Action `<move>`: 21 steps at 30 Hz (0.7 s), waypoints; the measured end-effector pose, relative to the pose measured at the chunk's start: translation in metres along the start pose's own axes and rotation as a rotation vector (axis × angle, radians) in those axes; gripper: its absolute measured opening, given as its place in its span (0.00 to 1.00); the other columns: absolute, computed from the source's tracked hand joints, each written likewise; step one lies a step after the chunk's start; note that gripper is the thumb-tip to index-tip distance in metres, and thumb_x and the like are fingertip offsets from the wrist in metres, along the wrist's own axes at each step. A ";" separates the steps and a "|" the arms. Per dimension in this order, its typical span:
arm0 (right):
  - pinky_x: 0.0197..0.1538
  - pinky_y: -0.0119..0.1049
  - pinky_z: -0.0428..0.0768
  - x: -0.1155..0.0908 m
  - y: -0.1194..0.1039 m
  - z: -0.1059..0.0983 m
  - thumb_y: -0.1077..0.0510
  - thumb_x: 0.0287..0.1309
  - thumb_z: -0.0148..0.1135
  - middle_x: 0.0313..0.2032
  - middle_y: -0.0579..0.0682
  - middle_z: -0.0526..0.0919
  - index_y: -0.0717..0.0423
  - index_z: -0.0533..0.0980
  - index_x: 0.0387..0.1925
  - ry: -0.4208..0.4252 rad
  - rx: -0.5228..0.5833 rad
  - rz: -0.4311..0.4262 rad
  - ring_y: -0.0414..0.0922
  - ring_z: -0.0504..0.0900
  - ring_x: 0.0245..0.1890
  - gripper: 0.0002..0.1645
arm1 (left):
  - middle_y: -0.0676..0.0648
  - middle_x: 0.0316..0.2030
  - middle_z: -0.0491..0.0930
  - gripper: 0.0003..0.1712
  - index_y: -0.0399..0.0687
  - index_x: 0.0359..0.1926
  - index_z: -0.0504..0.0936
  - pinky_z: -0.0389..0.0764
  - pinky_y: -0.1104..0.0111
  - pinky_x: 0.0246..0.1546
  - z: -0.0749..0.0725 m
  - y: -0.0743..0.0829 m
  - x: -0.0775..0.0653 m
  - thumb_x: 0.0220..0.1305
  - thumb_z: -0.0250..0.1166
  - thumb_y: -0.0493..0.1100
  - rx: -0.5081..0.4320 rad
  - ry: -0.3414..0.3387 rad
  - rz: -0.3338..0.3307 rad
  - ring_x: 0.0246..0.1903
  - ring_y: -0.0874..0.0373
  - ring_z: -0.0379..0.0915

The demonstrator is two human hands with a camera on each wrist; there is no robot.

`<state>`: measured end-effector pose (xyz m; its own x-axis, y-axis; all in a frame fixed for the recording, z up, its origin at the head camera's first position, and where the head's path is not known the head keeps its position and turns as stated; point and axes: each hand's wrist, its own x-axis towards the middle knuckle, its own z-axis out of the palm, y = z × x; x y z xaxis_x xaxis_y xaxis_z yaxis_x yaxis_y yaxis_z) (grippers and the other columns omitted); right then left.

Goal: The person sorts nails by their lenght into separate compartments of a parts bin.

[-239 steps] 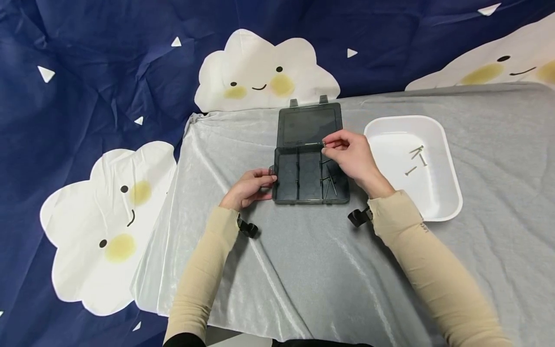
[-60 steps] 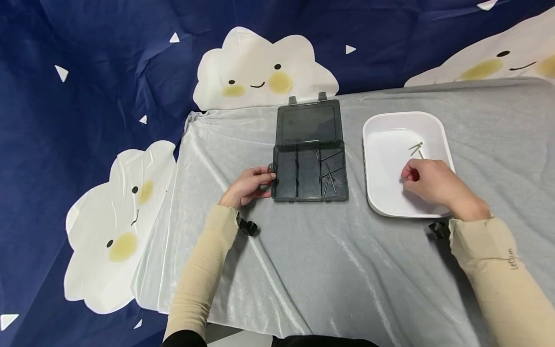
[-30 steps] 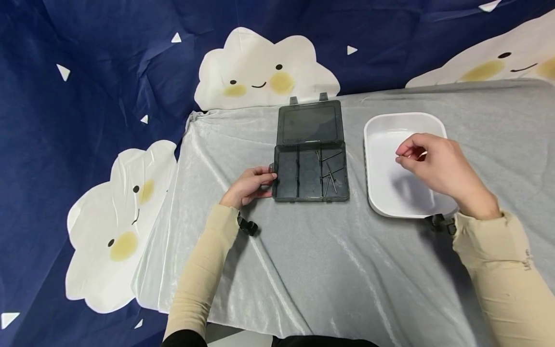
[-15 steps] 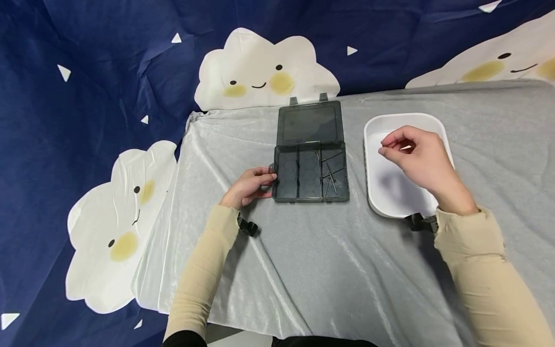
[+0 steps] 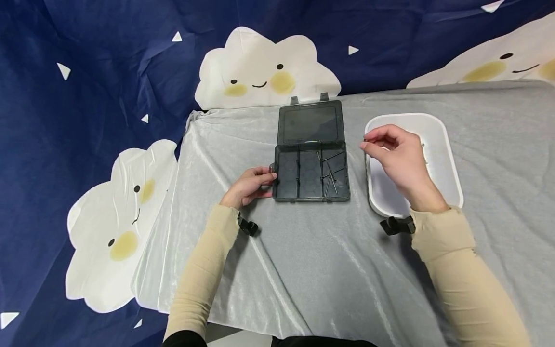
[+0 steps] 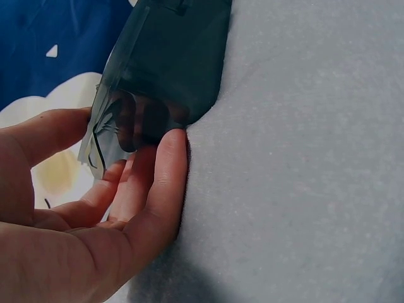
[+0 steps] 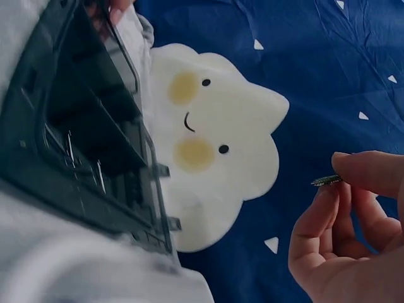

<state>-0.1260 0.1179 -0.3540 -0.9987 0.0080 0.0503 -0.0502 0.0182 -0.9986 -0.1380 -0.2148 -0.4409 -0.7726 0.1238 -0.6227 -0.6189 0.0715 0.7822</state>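
Observation:
My left hand point(image 5: 249, 187) grips the left edge of a dark see-through compartment box point(image 5: 286, 174), whose lid point(image 5: 310, 123) stands open at the back. In the left wrist view, the thumb and fingers lie on either side of the box's edge. Several thin screws point(image 5: 331, 179) lie crossed in the right-hand compartment. Above the left rim of a white tub point(image 5: 453, 168), my right hand point(image 5: 403, 161) pinches a small screw point(image 7: 326, 180) between thumb and fingertips; its threaded end juts out in the right wrist view. This hand mostly hides the screws left in the tub.
A grey cloth point(image 5: 312, 260) covers the table and shows wrinkles. Behind and to the left hangs a dark blue backdrop point(image 5: 108, 86) with cloud prints. A strip of grey cloth separates box and tub. Black wrist cameras sit at both cuffs.
My right hand went from the box to the tub, picked up a screw and has since moved left to the tub's rim. The left hand has stayed at the box's edge.

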 end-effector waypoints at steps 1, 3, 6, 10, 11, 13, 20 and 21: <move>0.35 0.19 0.78 0.000 0.001 0.003 0.69 0.52 0.67 0.29 0.37 0.82 0.55 0.82 0.34 -0.006 0.025 0.006 0.32 0.79 0.30 0.08 | 0.47 0.42 0.76 0.21 0.38 0.58 0.72 0.85 0.69 0.31 0.000 0.000 0.000 0.66 0.62 0.39 0.001 0.000 0.000 0.41 0.59 0.74; 0.35 0.19 0.78 -0.001 0.004 0.009 0.70 0.52 0.67 0.29 0.38 0.83 0.55 0.82 0.33 -0.019 0.076 0.020 0.32 0.80 0.30 0.09 | 0.47 0.42 0.76 0.21 0.38 0.58 0.72 0.85 0.69 0.31 0.000 0.000 0.000 0.66 0.62 0.39 0.002 -0.001 0.001 0.41 0.59 0.74; 0.34 0.19 0.79 -0.002 0.008 0.017 0.70 0.52 0.67 0.29 0.39 0.83 0.54 0.82 0.33 -0.036 0.140 0.040 0.31 0.80 0.29 0.09 | 0.47 0.42 0.76 0.21 0.38 0.58 0.72 0.85 0.69 0.31 0.000 -0.001 0.000 0.66 0.62 0.39 -0.002 -0.001 0.001 0.41 0.59 0.74; 0.35 0.19 0.79 -0.001 0.016 0.028 0.71 0.52 0.67 0.28 0.40 0.83 0.54 0.82 0.32 -0.051 0.190 0.061 0.31 0.81 0.29 0.10 | 0.47 0.41 0.76 0.20 0.38 0.57 0.72 0.84 0.69 0.30 -0.001 -0.001 0.001 0.66 0.62 0.39 -0.007 0.000 0.001 0.41 0.59 0.75; 0.35 0.19 0.79 -0.001 0.019 0.031 0.71 0.52 0.67 0.28 0.40 0.83 0.54 0.81 0.32 -0.055 0.200 0.065 0.32 0.81 0.29 0.10 | 0.47 0.41 0.76 0.20 0.38 0.57 0.72 0.84 0.69 0.30 -0.001 -0.001 0.001 0.66 0.62 0.39 -0.006 0.000 0.002 0.41 0.59 0.75; 0.35 0.20 0.80 0.000 0.023 0.036 0.71 0.52 0.66 0.29 0.40 0.83 0.56 0.81 0.32 -0.063 0.210 0.071 0.32 0.81 0.30 0.09 | 0.47 0.41 0.76 0.20 0.38 0.57 0.72 0.84 0.69 0.30 -0.001 -0.001 0.001 0.66 0.62 0.39 -0.005 0.001 0.002 0.41 0.59 0.74; 0.36 0.22 0.81 0.002 0.037 0.053 0.69 0.55 0.65 0.27 0.39 0.81 0.56 0.80 0.34 -0.111 0.120 0.083 0.32 0.80 0.28 0.07 | 0.47 0.41 0.76 0.20 0.38 0.56 0.72 0.85 0.69 0.30 -0.001 -0.001 0.000 0.66 0.62 0.39 -0.001 0.006 0.001 0.41 0.59 0.74; 0.36 0.23 0.81 0.002 0.039 0.056 0.69 0.55 0.65 0.27 0.39 0.81 0.59 0.79 0.35 -0.120 0.099 0.087 0.32 0.80 0.28 0.06 | 0.47 0.41 0.76 0.20 0.38 0.56 0.72 0.85 0.69 0.30 -0.001 -0.001 0.000 0.66 0.62 0.39 0.001 0.005 0.002 0.41 0.59 0.74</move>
<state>-0.1303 0.0631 -0.3939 -0.9929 -0.1142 -0.0333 0.0422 -0.0762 -0.9962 -0.1378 -0.2158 -0.4413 -0.7747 0.1188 -0.6210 -0.6171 0.0719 0.7836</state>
